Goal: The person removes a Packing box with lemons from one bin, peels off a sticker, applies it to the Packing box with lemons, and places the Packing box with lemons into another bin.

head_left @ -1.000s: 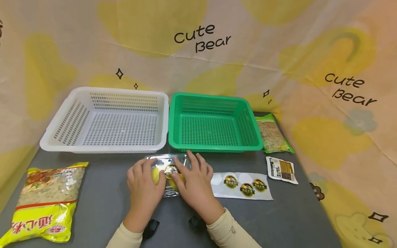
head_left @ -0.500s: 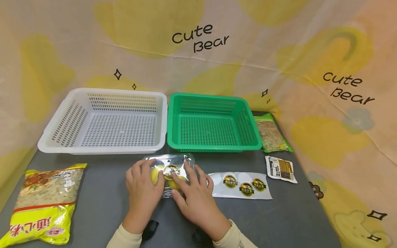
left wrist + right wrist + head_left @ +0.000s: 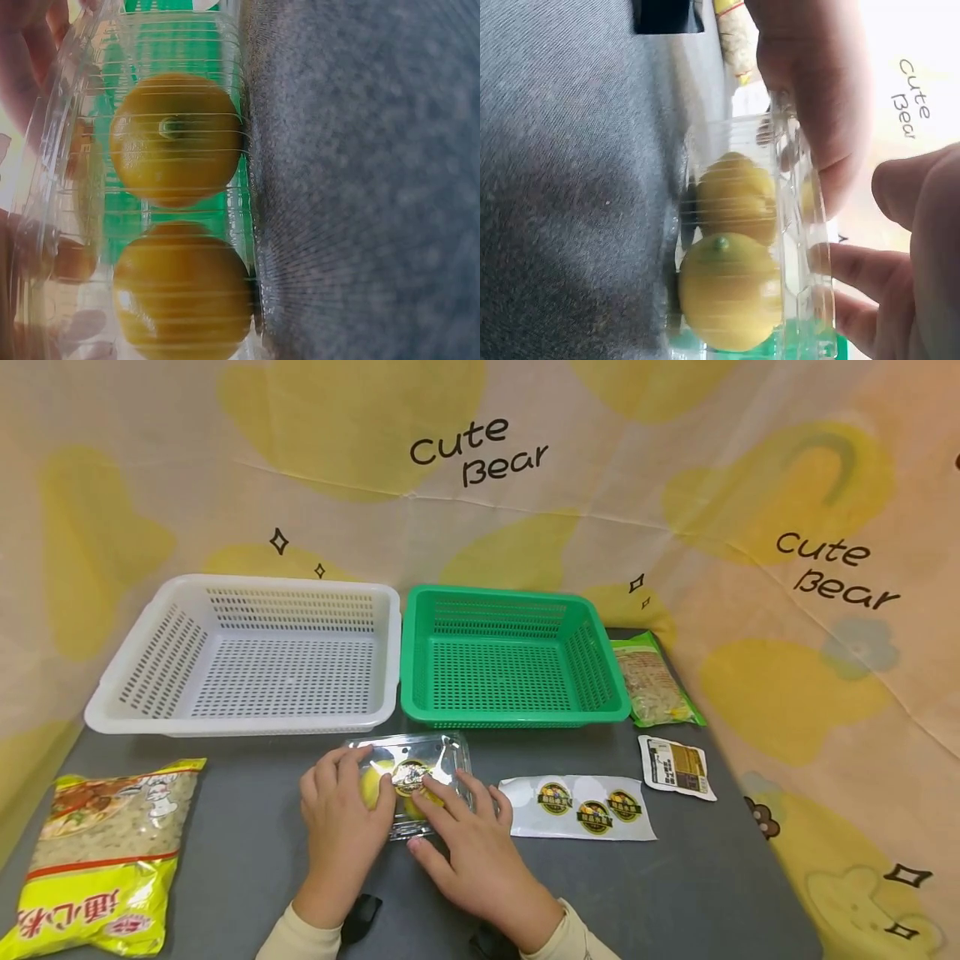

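A clear plastic clamshell box (image 3: 420, 746) lies on the grey table in front of the baskets, its lid down. Inside sit yellow lemons (image 3: 730, 289); the left wrist view shows two lemons (image 3: 177, 140) through the ribbed wall. A round label (image 3: 410, 777) is on the lid. My left hand (image 3: 341, 818) rests on the box's left part, thumb on the lid near the label. With fingers spread, my right hand (image 3: 480, 852) touches the lid's right part; its index finger reaches the label and its thumb stands off the near edge.
A white basket (image 3: 288, 727) and a green basket (image 3: 517, 718) stand behind. A sticker sheet (image 3: 525, 818) lies right of the box. Food packs lie around: a large yellow bag (image 3: 105, 868), a green-edged bag (image 3: 656, 681), a small sachet (image 3: 678, 768). Black objects (image 3: 362, 917) sit near the wrists.
My right hand has slid toward the near right across the lid, its fingers drawing back from the far edge. The left hand stays on the box. The head view has shifted slightly.
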`<state>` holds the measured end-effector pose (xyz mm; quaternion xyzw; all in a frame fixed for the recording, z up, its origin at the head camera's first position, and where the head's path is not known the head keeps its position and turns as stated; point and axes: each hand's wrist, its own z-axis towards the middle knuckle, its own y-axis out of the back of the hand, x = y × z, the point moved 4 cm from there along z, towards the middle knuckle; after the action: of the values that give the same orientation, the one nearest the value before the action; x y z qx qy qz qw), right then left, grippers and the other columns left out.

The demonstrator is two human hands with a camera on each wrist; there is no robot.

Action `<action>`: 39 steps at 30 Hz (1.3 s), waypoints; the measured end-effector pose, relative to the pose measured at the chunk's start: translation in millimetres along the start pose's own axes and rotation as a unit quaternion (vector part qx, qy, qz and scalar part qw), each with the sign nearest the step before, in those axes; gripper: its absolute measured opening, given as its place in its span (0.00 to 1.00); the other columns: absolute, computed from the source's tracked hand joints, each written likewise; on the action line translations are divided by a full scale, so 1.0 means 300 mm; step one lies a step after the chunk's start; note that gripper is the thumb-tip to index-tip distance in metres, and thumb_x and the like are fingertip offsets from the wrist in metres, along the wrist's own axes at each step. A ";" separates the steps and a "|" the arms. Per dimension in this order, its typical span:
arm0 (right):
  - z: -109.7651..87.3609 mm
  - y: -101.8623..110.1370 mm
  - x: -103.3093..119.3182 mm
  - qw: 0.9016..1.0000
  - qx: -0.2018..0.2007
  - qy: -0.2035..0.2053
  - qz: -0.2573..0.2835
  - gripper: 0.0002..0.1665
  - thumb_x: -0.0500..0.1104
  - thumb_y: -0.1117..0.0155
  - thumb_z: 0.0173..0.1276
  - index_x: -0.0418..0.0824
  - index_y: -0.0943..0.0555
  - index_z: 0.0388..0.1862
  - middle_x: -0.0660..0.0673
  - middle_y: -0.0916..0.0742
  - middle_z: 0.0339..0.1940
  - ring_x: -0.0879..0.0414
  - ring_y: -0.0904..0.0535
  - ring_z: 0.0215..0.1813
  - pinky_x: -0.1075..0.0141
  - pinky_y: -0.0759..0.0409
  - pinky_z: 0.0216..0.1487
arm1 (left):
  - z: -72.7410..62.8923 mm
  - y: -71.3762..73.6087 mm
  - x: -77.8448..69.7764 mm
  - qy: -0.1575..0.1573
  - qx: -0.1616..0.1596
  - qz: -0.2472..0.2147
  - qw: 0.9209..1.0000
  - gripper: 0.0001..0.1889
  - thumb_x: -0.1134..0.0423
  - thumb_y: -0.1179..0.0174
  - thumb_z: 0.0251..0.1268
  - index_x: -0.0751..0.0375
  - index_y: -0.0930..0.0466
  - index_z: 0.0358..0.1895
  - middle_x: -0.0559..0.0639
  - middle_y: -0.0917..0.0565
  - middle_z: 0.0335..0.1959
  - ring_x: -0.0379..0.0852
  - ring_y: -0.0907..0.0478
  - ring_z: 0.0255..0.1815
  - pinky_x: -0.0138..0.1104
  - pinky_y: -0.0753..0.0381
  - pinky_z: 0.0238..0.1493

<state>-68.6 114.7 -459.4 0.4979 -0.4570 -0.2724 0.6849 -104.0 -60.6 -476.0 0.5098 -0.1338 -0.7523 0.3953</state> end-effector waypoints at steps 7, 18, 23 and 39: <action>0.010 0.012 -0.016 1.000 -0.010 -0.015 0.017 0.24 0.61 0.45 0.82 0.63 0.20 0.73 0.52 0.30 0.82 0.38 0.45 0.82 0.29 0.48 0.71 | 0.002 0.002 0.000 0.009 0.010 -0.003 1.000 0.24 0.64 0.29 0.59 0.70 0.19 0.58 0.70 0.26 0.61 0.72 0.36 0.60 0.63 0.37 0.57; -0.024 0.004 -0.076 1.000 0.001 -0.031 0.001 0.29 0.62 0.45 0.82 0.66 0.26 0.79 0.57 0.34 0.85 0.38 0.46 0.84 0.28 0.48 0.71 | 0.002 0.013 -0.003 0.013 0.015 -0.012 1.000 0.26 0.62 0.27 0.57 0.68 0.18 0.58 0.68 0.25 0.61 0.72 0.35 0.60 0.63 0.36 0.57; -0.057 -0.003 -0.120 0.999 -0.011 -0.050 -0.017 0.33 0.63 0.47 0.83 0.64 0.33 0.84 0.56 0.39 0.87 0.39 0.47 0.85 0.27 0.49 0.72 | 0.002 0.012 -0.001 0.015 0.012 -0.012 1.000 0.25 0.63 0.27 0.56 0.67 0.18 0.58 0.68 0.25 0.61 0.71 0.35 0.61 0.63 0.36 0.57; -0.006 0.213 -0.341 0.983 -0.155 -0.093 0.016 0.35 0.55 0.45 0.84 0.49 0.35 0.85 0.45 0.42 0.89 0.32 0.55 0.85 0.28 0.57 0.74 | -0.001 0.004 0.005 0.031 0.024 -0.018 0.999 0.25 0.64 0.35 0.55 0.67 0.19 0.59 0.67 0.27 0.62 0.70 0.37 0.63 0.61 0.36 0.60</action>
<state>-116.5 222.9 -436.3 0.3510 -0.4790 -0.3738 0.7125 -103.4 -62.4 -476.3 0.5449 -0.1305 -0.7394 0.3732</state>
